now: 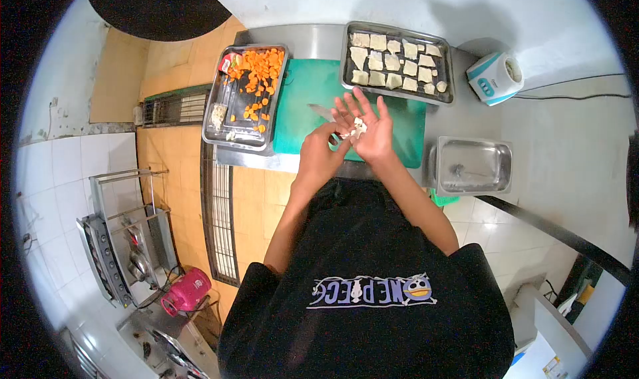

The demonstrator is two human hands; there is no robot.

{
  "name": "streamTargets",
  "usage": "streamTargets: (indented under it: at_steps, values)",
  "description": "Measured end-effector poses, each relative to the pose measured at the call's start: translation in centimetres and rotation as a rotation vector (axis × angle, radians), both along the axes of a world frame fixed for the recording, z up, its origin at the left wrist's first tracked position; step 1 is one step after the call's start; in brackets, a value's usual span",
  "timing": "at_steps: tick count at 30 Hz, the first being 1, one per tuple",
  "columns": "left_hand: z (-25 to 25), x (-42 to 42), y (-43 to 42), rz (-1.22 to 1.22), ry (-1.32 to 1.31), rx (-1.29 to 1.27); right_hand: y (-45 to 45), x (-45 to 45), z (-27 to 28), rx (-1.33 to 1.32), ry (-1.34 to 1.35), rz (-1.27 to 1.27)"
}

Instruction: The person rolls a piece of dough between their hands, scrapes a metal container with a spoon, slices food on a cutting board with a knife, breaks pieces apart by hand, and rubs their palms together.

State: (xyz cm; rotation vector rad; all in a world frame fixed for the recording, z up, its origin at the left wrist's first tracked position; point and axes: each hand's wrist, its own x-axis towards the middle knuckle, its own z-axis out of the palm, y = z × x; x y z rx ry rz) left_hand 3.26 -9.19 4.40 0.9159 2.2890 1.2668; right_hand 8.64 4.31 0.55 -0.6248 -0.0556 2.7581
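My right hand [374, 134] is palm up with its fingers spread, and several small white pieces [359, 127] that look like garlic cloves rest in it. Closed in a pinch, my left hand [319, 156] meets the edge of that palm, with a white bit at its fingertips. Both hands are above a green cutting board [306, 86]. A knife blade [321, 111] lies on the board just beyond my left hand; its handle is hidden behind my hands.
Left of the board, a metal tray [226, 134] holds orange carrot pieces [263, 66], a red packet [230, 63] and a small whitish heap [217, 116]. Another tray [399, 94] bears pale square pieces. At right are a white-and-teal appliance [494, 79] and a metal pan [476, 187].
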Motion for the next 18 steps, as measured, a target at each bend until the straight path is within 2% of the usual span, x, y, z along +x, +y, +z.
streamTargets:
  at_steps: [2,3,4,5,7,9,11,13,14,15,17,18]
  values:
    - [-0.5,-0.3,-0.4,-0.003,-0.067,-0.006,0.5,0.6,-2.3,0.014,-0.101,-0.019]
    - [-0.4,-0.5,-0.6,0.003,-0.186,-0.008,0.8,1.0,-3.7,0.012,-0.108,-0.021]
    - [-0.6,-0.8,-0.9,0.008,-0.305,-0.009,1.2,1.3,-4.9,0.007,-0.196,-0.092]
    - [-0.8,-1.1,-1.1,0.005,-0.314,-0.008,1.7,1.7,-6.0,0.004,-0.285,-0.163]
    - [-1.6,-1.6,-1.9,0.044,-0.429,0.076,3.1,2.8,-7.5,0.014,-0.353,-0.190]
    - [-1.8,-1.8,-2.6,0.060,-0.430,0.068,4.2,3.6,-7.8,0.318,-0.418,-0.273]
    - [-1.9,-1.9,-3.2,0.075,-0.447,0.047,5.4,4.1,-6.9,0.338,-0.410,-0.319]
    - [-2.4,-1.8,-3.5,0.094,-0.458,0.056,6.1,4.3,-5.7,0.659,-0.337,-0.480]
    - [-2.8,-1.9,-3.7,0.101,-0.473,0.063,6.3,4.7,-5.1,0.854,-0.290,-0.499]
    - [-2.9,-1.8,-3.7,0.106,-0.487,0.070,6.5,5.0,-5.0,0.855,-0.296,-0.500]
    - [-2.9,-1.7,-3.7,0.092,-0.492,0.069,6.7,5.4,-4.9,1.196,-0.427,-0.425]
    - [-2.9,-1.6,-3.5,0.087,-0.489,0.073,6.7,5.8,-5.2,1.196,-0.431,-0.430]
